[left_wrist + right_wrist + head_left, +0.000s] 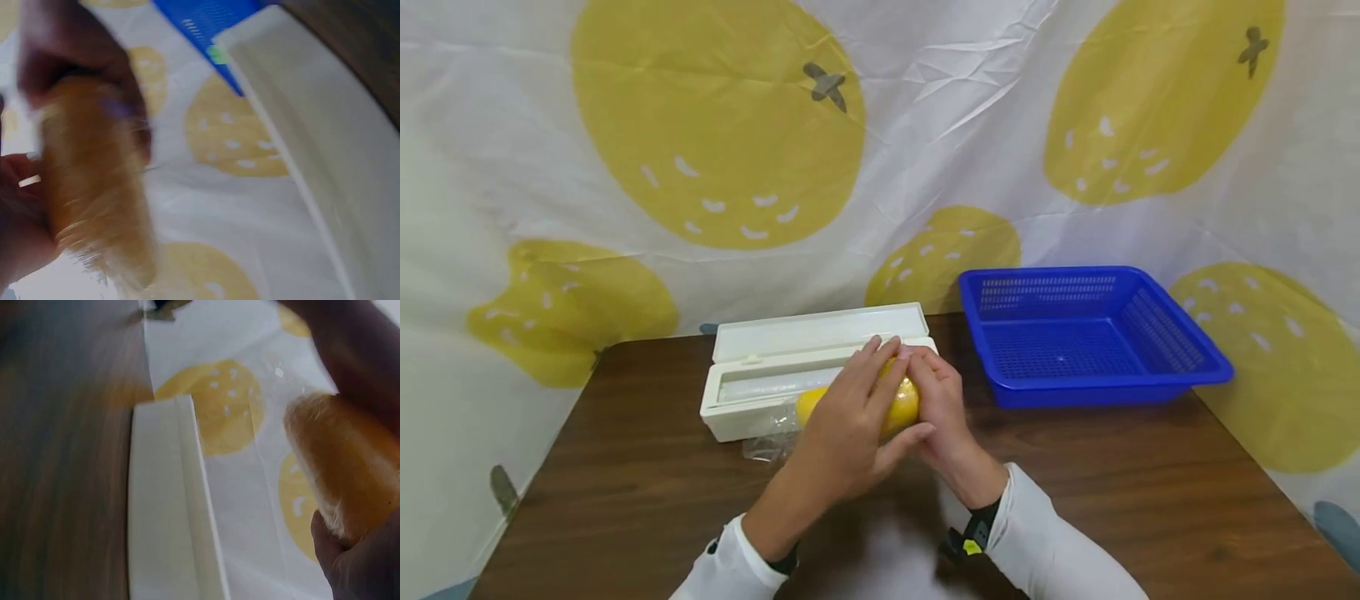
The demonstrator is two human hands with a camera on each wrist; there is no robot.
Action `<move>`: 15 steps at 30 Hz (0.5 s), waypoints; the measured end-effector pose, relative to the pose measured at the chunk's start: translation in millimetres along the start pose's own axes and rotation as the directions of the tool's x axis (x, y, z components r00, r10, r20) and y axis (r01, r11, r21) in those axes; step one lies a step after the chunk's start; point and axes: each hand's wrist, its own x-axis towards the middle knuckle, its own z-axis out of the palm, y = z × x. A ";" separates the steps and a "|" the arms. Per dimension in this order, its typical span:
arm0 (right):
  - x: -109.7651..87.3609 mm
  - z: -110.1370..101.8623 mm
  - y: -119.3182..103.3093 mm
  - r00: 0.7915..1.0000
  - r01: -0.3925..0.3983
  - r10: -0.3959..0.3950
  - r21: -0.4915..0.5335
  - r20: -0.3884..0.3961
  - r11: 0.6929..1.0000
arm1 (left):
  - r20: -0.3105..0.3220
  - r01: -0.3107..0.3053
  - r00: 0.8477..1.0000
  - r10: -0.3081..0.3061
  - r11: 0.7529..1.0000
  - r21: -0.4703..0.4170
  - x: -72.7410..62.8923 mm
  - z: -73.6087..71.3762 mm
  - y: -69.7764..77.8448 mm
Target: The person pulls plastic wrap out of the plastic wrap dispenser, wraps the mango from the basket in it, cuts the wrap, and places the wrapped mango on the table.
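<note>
Far left of the brown table: bare wood, w/ the lemon-print cloth backdrop hanging behind. Next over, a white wrap dispenser box sits w/ its lid open toward the backdrop; film roll visible inside. A bit of clear plastic film lies crumpled on the table at the box's front edge.

Centre, just in front of the box: a yellow lemon-like fruit, held between both hands and partly hidden by them. Left hand lies over the fruit's top & left side, fingers extended & slightly curved around it, thumb underneath toward the right. Right hand grips it from the right, fingers curled round, fingertips meeting the left hand's at the top. Wrist views, both blurred, show the fruit w/ film over it, hands closed round it.

Right: blue plastic basket, mesh-walled, apart from the hands, near the table's back edge.
</note>
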 end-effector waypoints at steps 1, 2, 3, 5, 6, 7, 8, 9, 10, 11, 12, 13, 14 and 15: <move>-0.3 0.5 -0.2 1.000 -0.005 0.005 0.008 0.005 1.000 | -0.014 -0.018 1.000 0.018 1.000 0.014 -0.2 2.9 -1.2; -0.4 0.9 -0.4 1.000 -0.012 0.012 0.017 0.010 1.000 | -0.029 -0.027 0.999 0.028 0.999 0.035 -0.4 5.6 -2.5; -0.4 1.2 -0.9 1.000 -0.016 0.016 0.025 0.010 1.000 | -0.042 -0.029 0.999 0.032 0.998 0.057 -0.8 8.1 -4.2; -0.2 1.3 -2.2 1.000 -0.015 0.015 0.040 0.005 0.999 | -0.074 -0.025 0.997 0.032 0.995 0.094 -1.8 12.5 -8.5; 0.1 1.0 -3.0 1.000 -0.013 0.013 0.045 0.000 0.999 | -0.093 -0.020 0.995 0.029 0.995 0.100 -2.2 13.9 -10.9; 0.5 0.7 -4.3 1.000 -0.009 0.009 0.046 -0.005 0.999 | -0.112 -0.016 0.993 0.026 0.995 0.096 -2.6 15.3 -13.6; 0.8 0.2 -5.9 1.000 -0.001 0.002 0.046 -0.013 0.999 | -0.131 -0.010 0.991 0.021 0.996 0.085 -3.0 16.2 -16.4; 1.2 -0.5 -7.7 1.000 0.006 -0.005 0.046 -0.019 0.999 | -0.151 -0.004 0.988 0.014 0.998 0.066 -3.3 17.2 -19.3; 1.4 -1.1 -9.2 1.000 0.012 -0.011 0.050 -0.021 0.999 | -0.176 0.005 0.984 0.002 0.999 0.041 -4.6 18.1 -22.5; 1.6 -1.7 -10.9 1.000 0.017 -0.016 0.053 -0.020 0.998 | -0.199 0.015 0.980 -0.013 1.000 0.008 -5.9 19.1 -25.7; 1.9 -2.2 -12.6 1.000 0.022 -0.021 0.055 -0.020 0.998 | -0.218 0.027 0.975 -0.031 0.999 -0.025 -7.6 20.2 -29.1; 2.3 -2.7 -14.1 1.000 0.025 -0.024 0.056 -0.017 0.998 | -0.239 0.037 0.970 -0.050 0.998 -0.060 -9.3 21.5 -32.3; 2.4 -3.3 -15.5 1.000 0.024 -0.024 0.060 -0.012 0.998 | -0.254 0.047 0.965 -0.069 0.995 -0.093 -11.3 22.7 -35.4; 2.5 -3.9 -16.3 1.000 0.020 -0.020 0.059 -0.007 0.998 | -0.272 0.053 0.958 -0.087 0.990 -0.131 -13.7 24.6 -38.5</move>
